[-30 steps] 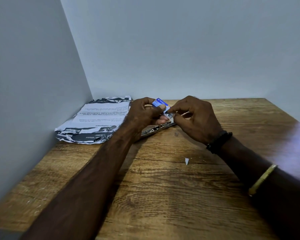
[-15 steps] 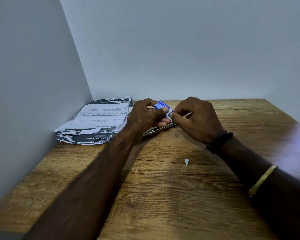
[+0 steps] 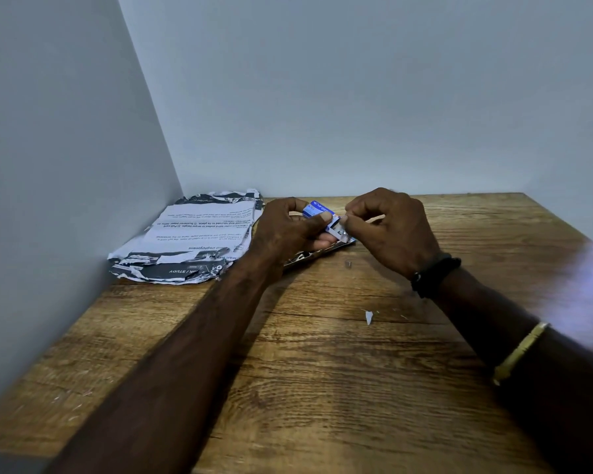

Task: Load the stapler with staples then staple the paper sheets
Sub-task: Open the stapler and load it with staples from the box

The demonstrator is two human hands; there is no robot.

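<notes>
A small blue staple box (image 3: 317, 209) is gripped in my left hand (image 3: 288, 229), held just above the table. Its open end faces right, where a strip of silver staples (image 3: 340, 234) shows at the mouth. My right hand (image 3: 391, 230) has thumb and forefinger pinched at that open end. Under both hands lies the stapler (image 3: 308, 256), dark and metallic, flat on the table and mostly hidden. The paper sheets (image 3: 199, 237), crumpled and printed in black and white, lie in the back left corner.
The wooden table (image 3: 322, 388) meets grey walls at the back and left. A tiny white paper scrap (image 3: 368, 317) and a small loose bit (image 3: 348, 264) lie in front of my hands. Black and gold bands sit on my right forearm.
Both hands stayed nearly in place. The staple box tilted slightly and my right fingers shifted at its open end, where the staples now show a little more.
</notes>
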